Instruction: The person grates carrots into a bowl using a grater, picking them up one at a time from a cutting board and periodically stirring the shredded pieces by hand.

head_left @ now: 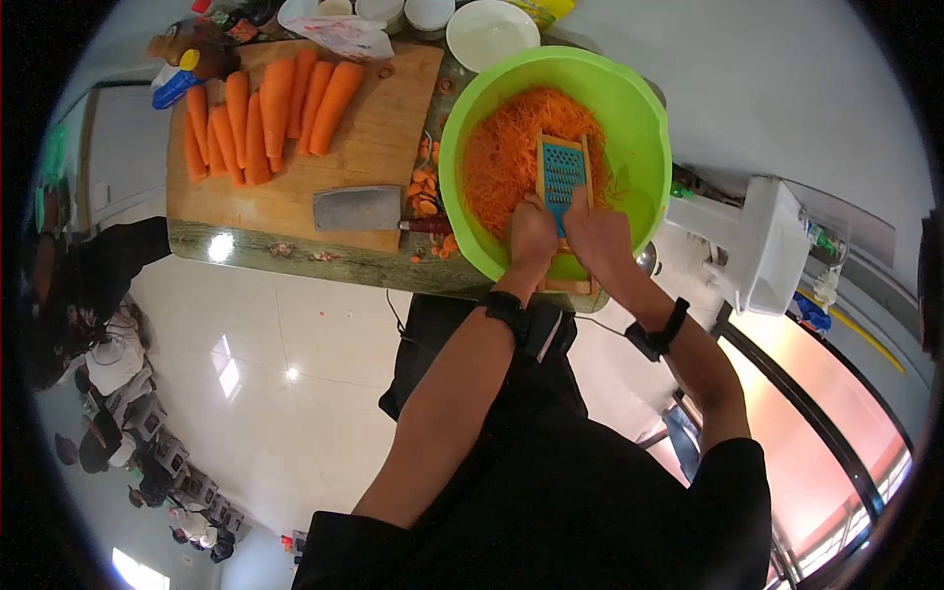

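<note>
A grater point(563, 169) with a blue plate and a wooden frame leans inside a green basin point(647, 147), its lower end over the near rim. Shredded carrot point(497, 147) is heaped under and around it. My left hand point(533, 234) is closed around the grater's left side, low on the frame. On the lower right of the blue plate, my right hand point(600, 236) is closed with its knuckles up. Whatever lies under its fingers is hidden.
Left of the basin, several peeled carrots point(277, 108) and a cleaver point(359, 208) lie on a wooden cutting board point(393, 118). Carrot scraps point(425, 187) sit between board and basin. A white bowl point(492, 35) and bottles point(211, 61) stand behind. People are far left.
</note>
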The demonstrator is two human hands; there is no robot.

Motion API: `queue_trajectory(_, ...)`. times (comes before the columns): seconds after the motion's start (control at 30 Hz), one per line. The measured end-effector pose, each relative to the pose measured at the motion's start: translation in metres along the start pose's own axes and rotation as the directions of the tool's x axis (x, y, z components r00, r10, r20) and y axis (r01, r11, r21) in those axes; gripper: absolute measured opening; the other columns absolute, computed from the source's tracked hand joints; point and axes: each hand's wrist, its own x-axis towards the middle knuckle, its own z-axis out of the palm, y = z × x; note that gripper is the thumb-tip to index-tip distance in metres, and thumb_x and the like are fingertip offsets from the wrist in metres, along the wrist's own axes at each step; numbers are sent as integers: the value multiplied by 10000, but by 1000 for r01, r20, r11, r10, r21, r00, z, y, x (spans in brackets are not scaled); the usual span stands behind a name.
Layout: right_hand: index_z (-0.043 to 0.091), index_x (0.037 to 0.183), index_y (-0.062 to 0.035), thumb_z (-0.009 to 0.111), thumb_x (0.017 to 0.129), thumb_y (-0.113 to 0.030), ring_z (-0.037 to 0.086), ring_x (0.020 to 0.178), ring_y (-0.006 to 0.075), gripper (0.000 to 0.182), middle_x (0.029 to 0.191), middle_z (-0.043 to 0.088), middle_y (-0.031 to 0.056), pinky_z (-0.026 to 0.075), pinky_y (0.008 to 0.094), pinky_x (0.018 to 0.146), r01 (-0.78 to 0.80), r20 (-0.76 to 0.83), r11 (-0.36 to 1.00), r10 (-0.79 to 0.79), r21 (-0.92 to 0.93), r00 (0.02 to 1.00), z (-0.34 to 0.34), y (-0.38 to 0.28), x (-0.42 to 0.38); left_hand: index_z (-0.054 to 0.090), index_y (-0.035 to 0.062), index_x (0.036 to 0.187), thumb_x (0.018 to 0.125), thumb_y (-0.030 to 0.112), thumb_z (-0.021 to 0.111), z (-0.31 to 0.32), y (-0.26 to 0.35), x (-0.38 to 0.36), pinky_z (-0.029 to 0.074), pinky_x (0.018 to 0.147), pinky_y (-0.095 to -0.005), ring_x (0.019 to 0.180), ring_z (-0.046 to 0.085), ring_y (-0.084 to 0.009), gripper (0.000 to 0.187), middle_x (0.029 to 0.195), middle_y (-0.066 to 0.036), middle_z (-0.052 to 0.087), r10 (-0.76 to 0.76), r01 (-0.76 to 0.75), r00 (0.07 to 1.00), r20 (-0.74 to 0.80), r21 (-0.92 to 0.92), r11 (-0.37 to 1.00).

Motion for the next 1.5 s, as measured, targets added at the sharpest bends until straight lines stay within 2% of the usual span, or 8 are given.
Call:
queue_trajectory(0.67, 499, 1194, 124, 551, 868, -130, 682, 591, 335, 417, 635, 654, 183, 537, 463, 497, 95, -101, 982, -113, -164, 988, 29, 30, 102, 594, -84, 1018, 920, 168, 505, -20, 20, -3, 534, 772, -517, 932, 645, -433, 285, 1024, -341, 623, -245, 250, 944, 219, 8, 968)
queue_trajectory(0.83, 572, 1127, 89, 566, 858, -147, 680, 596, 329, 358, 659, 663, 178, 541, 460, 505, 82, -227, 964, -142, -251, 963, 38, 40, 148, 587, -35, 696, 1038, 257, 340, 24, -31, 9, 518, 569, -501, 676, 639, -437, 513, 710, -283, 629, 263, -207, 952, -158, 304, 930)
queue_trajectory(1.17, 619, 987, -30, 586, 886, -280, 648, 657, 298, 272, 762, 642, 156, 522, 435, 592, 319, -132, 944, -328, -85, 935, 49, 83, 146, 563, -38, 686, 1026, 217, 387, 8, -7, 3, 507, 560, -493, 647, 617, -443, 460, 686, -321, 596, -31, 29, 999, -16, -86, 996)
queue_trajectory(1.23, 592, 1059, -40, 605, 926, -413, 621, 657, 288, 397, 803, 634, 145, 498, 401, 578, 390, -162, 913, -406, -119, 900, 43, 90, 134, 608, -81, 823, 1007, 177, 429, 38, -44, 13, 521, 554, -463, 672, 637, -407, 364, 732, -293, 618, 350, -299, 934, -77, 369, 880)
queue_trajectory(1.27, 597, 1041, -66, 549, 964, -431, 578, 621, 229, 376, 799, 611, 97, 471, 363, 556, -97, 126, 821, 31, 562, 991, 11, 76, 115, 608, -81, 823, 1007, 177, 429, 37, -40, 14, 521, 554, -463, 672, 637, -407, 364, 732, -293, 618, 359, -312, 931, -66, 370, 875)
queue_trajectory(1.3, 603, 1023, -93, 493, 1001, -448, 534, 586, 169, 372, 794, 587, 49, 444, 325, 534, -611, 586, 183, 172, 770, 792, -9, 68, 98, 604, -104, 932, 994, 157, 449, 32, -35, 17, 528, 547, -448, 688, 647, -379, 310, 777, -274, 627, 187, -182, 982, 9, 285, 941)
queue_trajectory(1.4, 573, 898, -116, 525, 979, -508, 487, 532, 131, 403, 691, 536, 11, 412, 312, 502, -525, 518, -404, -136, 750, 845, 4, 74, 67, 560, -139, 1121, 974, 119, 480, 27, -42, 15, 536, 529, -422, 718, 664, -335, 308, 847, -241, 637, 178, -205, 978, 111, 343, 916)
queue_trajectory(1.5, 599, 1040, -109, 435, 1020, -494, 449, 573, 101, 420, 774, 526, -7, 384, 261, 539, -513, 537, -462, -90, 723, 839, -13, 60, 40, 509, -147, 1222, 966, 98, 495, 20, -37, 15, 539, 515, -405, 726, 672, -316, 355, 860, -226, 637, 233, -293, 955, 181, 483, 825)
